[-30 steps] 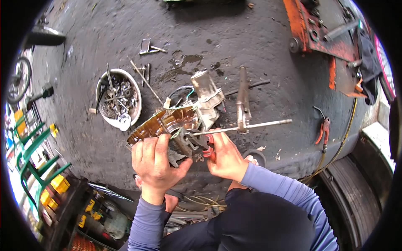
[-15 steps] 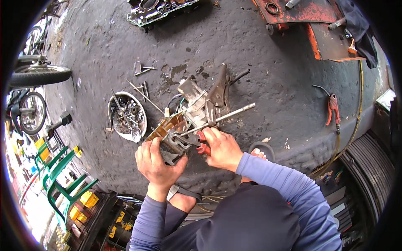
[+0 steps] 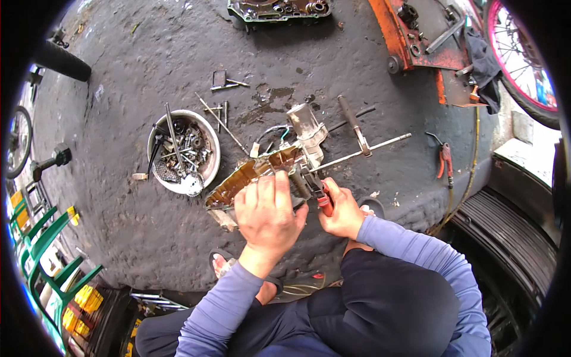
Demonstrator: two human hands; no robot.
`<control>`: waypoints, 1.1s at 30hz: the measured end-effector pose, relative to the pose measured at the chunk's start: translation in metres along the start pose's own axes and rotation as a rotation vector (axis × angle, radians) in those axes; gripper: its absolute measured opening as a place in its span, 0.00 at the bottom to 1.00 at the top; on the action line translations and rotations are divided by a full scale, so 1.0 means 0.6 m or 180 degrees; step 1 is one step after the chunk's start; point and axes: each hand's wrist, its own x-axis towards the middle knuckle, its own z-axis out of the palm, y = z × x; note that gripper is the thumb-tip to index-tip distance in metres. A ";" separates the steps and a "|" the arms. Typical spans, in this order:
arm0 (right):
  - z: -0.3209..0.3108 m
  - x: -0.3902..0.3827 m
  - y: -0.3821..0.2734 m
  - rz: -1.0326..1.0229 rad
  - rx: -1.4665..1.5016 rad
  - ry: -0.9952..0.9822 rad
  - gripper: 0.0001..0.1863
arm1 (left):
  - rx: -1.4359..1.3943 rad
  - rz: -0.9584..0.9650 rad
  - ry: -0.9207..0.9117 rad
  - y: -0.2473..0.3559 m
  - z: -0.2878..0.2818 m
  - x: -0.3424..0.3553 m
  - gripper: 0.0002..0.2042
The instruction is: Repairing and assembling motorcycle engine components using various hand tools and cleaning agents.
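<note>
View from above of a person crouched over a dark, stained concrete floor (image 3: pixel 148 238). The left hand (image 3: pixel 267 211) lies palm down with fingers curled over the near end of an oily engine assembly (image 3: pixel 270 172), gripping it; the assembly rests on the floor at the centre of the scene, its brown-stained open casing extending to the left and a pale metal cylinder (image 3: pixel 303 122) rising at its far end. The right hand (image 3: pixel 342 208) is closed around a pair of red-handled pliers (image 3: pixel 318 193), whose nose points toward the assembly just right of the left hand's fingers — whether the tips touch metal cannot be told. A long metal rod (image 3: pixel 363 152) runs from the assembly toward the right, crossed by a dark-handled tool (image 3: pixel 354 125). To the left, apart from the assembly, stands a white bowl (image 3: pixel 211 140) filled with bolts and small tools. Farther right lies a second pair of orange-handled pliers (image 3: pixel 445 159). At the far edge — an engine case (image 3: pixel 276 9), an orange metal frame (image 3: pixel 395 35) and a pink-rimmed wheel (image 3: pixel 520 71).
</note>
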 end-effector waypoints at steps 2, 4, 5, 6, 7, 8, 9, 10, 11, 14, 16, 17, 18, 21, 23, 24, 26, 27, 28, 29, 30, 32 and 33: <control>-0.007 -0.023 -0.046 0.0526 0.0043 -0.0026 0.19 | -0.0127 0.0034 0.0002 -0.001 0.002 0.001 0.40; -0.011 -0.041 -0.098 0.1189 0.0252 0.0051 0.20 | -0.0187 0.0062 -0.0024 -0.001 0.003 0.001 0.39; -0.026 -0.037 -0.165 0.2162 0.0464 -0.0229 0.22 | -0.0226 0.0068 -0.0007 -0.005 0.004 -0.001 0.39; -0.038 -0.026 -0.206 0.2176 0.0453 -0.0214 0.22 | -0.0215 0.0069 0.0003 -0.009 0.003 -0.003 0.38; -0.052 -0.008 -0.239 0.2687 0.0811 -0.0588 0.24 | -0.0217 0.0082 0.0022 -0.014 0.003 -0.004 0.37; -0.060 0.002 -0.256 0.3191 0.1170 -0.0952 0.26 | -0.0265 0.0101 0.0040 -0.014 0.004 -0.003 0.37; -0.057 0.004 -0.259 0.3202 0.1161 -0.0921 0.26 | -0.0280 0.0096 0.0022 -0.016 0.006 -0.003 0.37; -0.057 0.004 -0.263 0.3120 0.1046 -0.0847 0.19 | -0.0296 0.0088 0.0018 -0.015 0.006 -0.002 0.37; -0.055 0.004 -0.267 0.3031 0.0940 -0.0800 0.12 | -0.0303 0.0087 0.0030 -0.016 0.005 -0.001 0.37; -0.031 -0.039 -0.128 0.1571 0.0059 -0.0203 0.15 | -0.0321 0.0109 0.0041 -0.007 -0.001 0.003 0.37; -0.025 -0.035 -0.064 0.0666 -0.0217 -0.0083 0.16 | -0.0379 0.0109 0.0021 -0.005 0.002 0.003 0.37; -0.023 -0.021 -0.044 0.0630 -0.0173 -0.0117 0.16 | -0.0316 0.0093 0.0012 -0.007 -0.001 0.003 0.37; -0.017 -0.005 -0.010 0.0135 -0.0196 -0.0089 0.16 | -0.0312 0.0090 -0.0012 -0.007 -0.004 0.002 0.37; -0.029 0.070 0.073 -0.1192 -0.0507 -0.0023 0.18 | -0.0214 0.0077 -0.0016 -0.008 -0.003 0.000 0.38; -0.040 0.094 0.088 -0.1671 -0.0746 -0.0019 0.18 | -0.0188 0.0059 -0.0040 -0.006 -0.004 0.003 0.38; -0.043 0.094 0.093 -0.1705 -0.0722 -0.0023 0.18 | -0.0133 0.0056 -0.0024 -0.004 -0.004 0.005 0.38; -0.033 0.089 0.087 -0.1437 -0.0599 0.0003 0.18 | -0.0060 0.0036 0.0029 -0.006 -0.002 0.003 0.38; -0.021 0.071 0.076 -0.1184 -0.0327 0.0052 0.17 | -0.0053 0.0035 0.0092 -0.004 -0.002 0.003 0.39; -0.009 0.047 0.055 -0.0822 -0.0163 0.0010 0.17 | -0.0009 -0.0017 0.0110 -0.003 -0.005 0.001 0.39; -0.002 0.020 0.024 -0.0443 -0.0019 -0.0033 0.17 | -0.0006 -0.0027 0.0120 -0.003 -0.007 -0.001 0.39; -0.008 -0.005 -0.023 0.0147 0.0144 -0.0066 0.18 | -0.0012 -0.0054 0.0106 0.000 -0.008 -0.002 0.39; 0.002 -0.037 -0.054 0.0713 0.0588 0.0129 0.18 | -0.0082 -0.0057 0.0106 0.011 0.001 -0.004 0.39; -0.002 -0.049 -0.103 0.1447 0.0926 -0.0025 0.17 | -0.0027 -0.0055 0.0099 0.009 0.001 -0.009 0.39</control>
